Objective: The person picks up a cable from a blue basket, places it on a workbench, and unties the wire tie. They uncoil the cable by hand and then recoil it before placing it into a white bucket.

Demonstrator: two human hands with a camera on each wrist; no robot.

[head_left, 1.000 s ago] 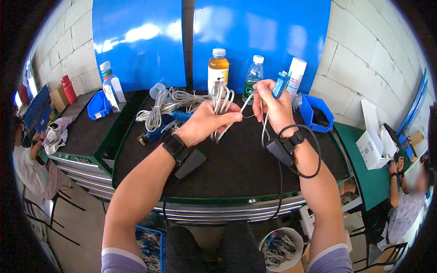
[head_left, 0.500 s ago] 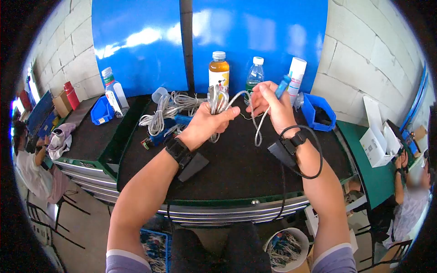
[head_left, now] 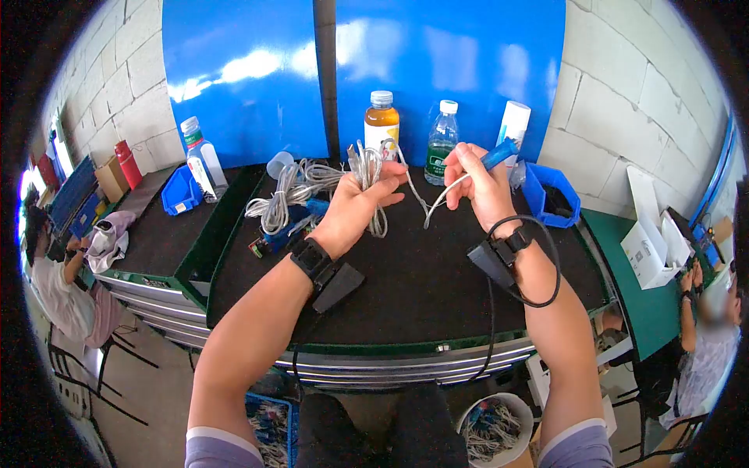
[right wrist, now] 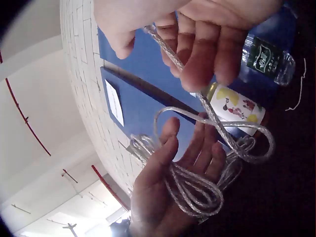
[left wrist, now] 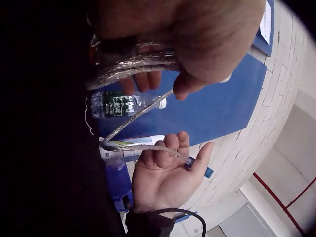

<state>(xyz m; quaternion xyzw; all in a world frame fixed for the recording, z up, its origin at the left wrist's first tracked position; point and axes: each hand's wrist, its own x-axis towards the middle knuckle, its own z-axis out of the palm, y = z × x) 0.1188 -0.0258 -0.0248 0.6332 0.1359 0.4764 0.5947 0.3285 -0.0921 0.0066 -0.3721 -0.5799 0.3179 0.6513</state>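
My left hand (head_left: 353,214) grips a coil of clear-sheathed silvery cable (head_left: 367,168), thumb across its loops. A strand of the same cable dips between the hands and runs into my right hand (head_left: 485,191). There the fingers curl round the cable near its end, and a blue connector (head_left: 501,153) sticks out past the thumb side. The left wrist view shows the strand (left wrist: 131,121) bending below the coil toward the right fingers. A thin white wire (left wrist: 88,116) shows against the dark mat, apart from both hands; the right wrist view has this thin wire (right wrist: 302,86) too.
More bundled cables (head_left: 285,195) with blue connectors lie left on the black mat (head_left: 406,288). Behind stand a juice bottle (head_left: 381,125), a water bottle (head_left: 443,140) and a spray can (head_left: 513,125). A blue bin (head_left: 550,195) sits at the right.
My hands have moved apart, and the blue connector has tipped from upright toward the right. The thin wire that hung at the right fingertips is out of them now.
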